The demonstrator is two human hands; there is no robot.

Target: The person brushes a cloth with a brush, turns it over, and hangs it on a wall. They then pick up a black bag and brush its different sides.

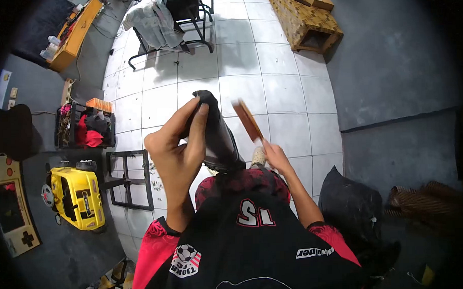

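My left hand (178, 146) is closed, its thumb and fingers pinching the upper end of a long, dark, shiny black piece (222, 137) that looks like leather. This piece slopes down toward my knees; its exact kind is not clear, and part of it is hidden behind my fingers. To the right of it, my right hand (276, 157) grips the lower end of a flat brown wooden-backed brush (248, 121). Motion blurs the brush's upper end, which is held up at a tilt, apart from the black piece. My patterned shorts and a light shoe (258, 156) show below.
A black-framed chair (186, 24) draped with grey cloth stands ahead on the white tiled floor (285, 86). At left are a black frame (128, 181), a yellow toy car (80, 198) and a full crate (90, 126). A patterned wooden box (309, 24) stands by the right wall.
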